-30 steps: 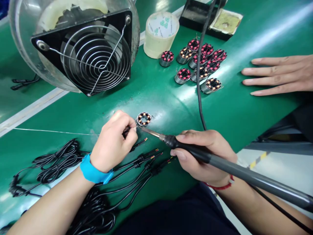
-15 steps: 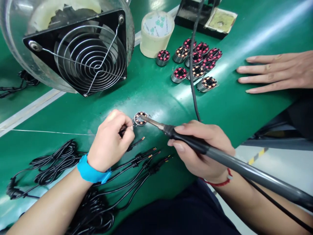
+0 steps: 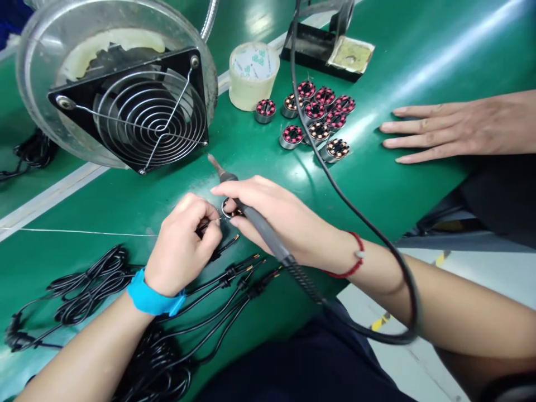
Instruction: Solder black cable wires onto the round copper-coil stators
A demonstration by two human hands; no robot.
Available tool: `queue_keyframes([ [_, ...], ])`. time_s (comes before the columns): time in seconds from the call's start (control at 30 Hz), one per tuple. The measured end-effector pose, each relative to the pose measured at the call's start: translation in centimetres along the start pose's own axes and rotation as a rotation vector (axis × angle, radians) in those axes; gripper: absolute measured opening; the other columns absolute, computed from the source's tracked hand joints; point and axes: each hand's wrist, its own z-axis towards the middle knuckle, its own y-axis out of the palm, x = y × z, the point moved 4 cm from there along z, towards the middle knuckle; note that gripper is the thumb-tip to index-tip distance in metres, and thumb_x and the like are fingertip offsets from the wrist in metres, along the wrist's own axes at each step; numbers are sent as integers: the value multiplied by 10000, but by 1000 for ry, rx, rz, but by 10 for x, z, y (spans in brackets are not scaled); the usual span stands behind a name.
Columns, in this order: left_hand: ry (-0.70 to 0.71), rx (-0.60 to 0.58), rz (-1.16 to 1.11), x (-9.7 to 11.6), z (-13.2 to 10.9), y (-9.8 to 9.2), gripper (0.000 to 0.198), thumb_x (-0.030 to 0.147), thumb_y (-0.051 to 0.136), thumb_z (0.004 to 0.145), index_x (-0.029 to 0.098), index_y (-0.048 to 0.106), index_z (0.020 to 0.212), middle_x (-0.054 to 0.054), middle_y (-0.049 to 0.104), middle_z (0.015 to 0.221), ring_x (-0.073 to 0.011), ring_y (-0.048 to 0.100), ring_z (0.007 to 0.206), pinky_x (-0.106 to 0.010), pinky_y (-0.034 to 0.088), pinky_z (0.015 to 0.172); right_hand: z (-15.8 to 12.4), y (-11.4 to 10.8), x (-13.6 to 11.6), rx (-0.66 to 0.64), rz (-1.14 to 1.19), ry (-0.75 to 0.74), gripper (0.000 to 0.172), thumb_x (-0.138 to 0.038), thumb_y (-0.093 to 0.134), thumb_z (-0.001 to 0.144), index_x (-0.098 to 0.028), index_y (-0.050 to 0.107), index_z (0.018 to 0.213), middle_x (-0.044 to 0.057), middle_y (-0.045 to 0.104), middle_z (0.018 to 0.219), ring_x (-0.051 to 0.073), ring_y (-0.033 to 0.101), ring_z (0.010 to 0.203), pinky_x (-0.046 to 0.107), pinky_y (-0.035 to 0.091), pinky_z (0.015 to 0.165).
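My left hand (image 3: 182, 243), with a blue wristband, is pinched on a thin black wire end beside a small round motor stator (image 3: 228, 210) on the green mat. My right hand (image 3: 278, 220) grips a soldering iron (image 3: 251, 215) and lies over the stator, hiding most of it. The iron's tip (image 3: 213, 163) points up and away toward the fan. The fingers of my right hand touch the stator's rim.
A caged extraction fan (image 3: 146, 120) stands at back left. A tape roll (image 3: 252, 75), a cluster of several stators (image 3: 318, 114) and the iron's stand (image 3: 322, 47) sit behind. Black cables (image 3: 125, 312) lie near left. Another person's hand (image 3: 444, 131) rests flat at right.
My right hand turned the iron, lifting its tip off the stator toward the fan, and moved left over the stator. My left hand kept its pinch.
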Motion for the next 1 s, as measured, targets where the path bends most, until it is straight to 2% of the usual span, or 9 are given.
queue_keyframes([
  [0.17, 24, -9, -1, -1, -2, -3, 149, 45, 490, 804, 185, 519, 761, -2, 518, 757, -137, 501, 713, -270, 432, 674, 2, 18, 9, 27, -42, -60, 350, -155, 502, 875, -229, 508, 1216, 17, 648, 938, 196, 545, 862, 352, 447, 853],
  [0.33, 44, -55, 7, -3, -4, -4, 138, 42, 512, 817, 177, 539, 828, -27, 550, 854, -149, 520, 807, -281, 445, 724, -2, 16, 11, 116, -5, -94, 350, -106, 482, 875, -191, 493, 1214, 22, 657, 956, 179, 534, 844, 342, 438, 848],
  [0.47, 53, -31, 1, -1, -1, -2, 107, 68, 547, 844, 167, 570, 812, -13, 544, 807, -140, 520, 791, -266, 441, 719, -3, 17, 12, 106, -5, -103, 341, -105, 496, 871, -176, 499, 1204, 25, 660, 957, 180, 532, 842, 345, 433, 851],
  [0.63, 34, -45, -8, -3, -1, 2, 74, 114, 556, 865, 166, 593, 902, -14, 540, 833, -140, 523, 799, -267, 445, 727, -4, 15, 13, 122, 28, -113, 359, -105, 501, 872, -164, 482, 1225, 25, 653, 928, 181, 543, 871, 353, 440, 878],
  [0.73, -94, -100, -42, -10, -4, -1, 220, 150, 565, 843, 155, 541, 1062, -31, 527, 923, -145, 527, 803, -285, 459, 731, -3, 12, 11, 143, 41, -112, 417, -67, 486, 843, -162, 461, 1248, 33, 643, 941, 185, 549, 910, 362, 448, 894],
  [0.8, -195, -158, -60, -14, -6, -4, 245, 202, 566, 837, 155, 538, 1076, -39, 535, 945, -152, 536, 802, -304, 456, 743, -3, 12, 11, 126, 24, -99, 453, -63, 497, 816, -149, 455, 1259, 63, 639, 1016, 200, 541, 956, 379, 448, 910],
  [0.87, -293, -246, -107, -17, -7, -5, 147, 276, 541, 855, 166, 581, 943, -23, 563, 852, -153, 535, 748, -303, 440, 709, -2, 14, 10, 86, 8, -83, 476, -72, 520, 799, -128, 457, 1268, 96, 628, 1095, 218, 525, 998, 394, 443, 928],
  [0.93, -432, -328, -246, -20, -9, -5, 190, 348, 520, 863, 177, 571, 798, 14, 539, 673, -131, 494, 613, -271, 406, 603, -3, 17, 10, 54, 7, -72, 478, -82, 523, 809, -118, 453, 1280, 106, 627, 1113, 225, 519, 1004, 399, 441, 933],
  [1.0, -571, -322, -425, -25, -10, -4, 225, 390, 543, 841, 181, 553, 758, 50, 472, 575, -97, 405, 506, -230, 336, 505, -3, 19, 10, 46, 12, -65, 461, -82, 504, 830, -111, 451, 1288, 99, 639, 1074, 220, 522, 980, 394, 441, 925],
])
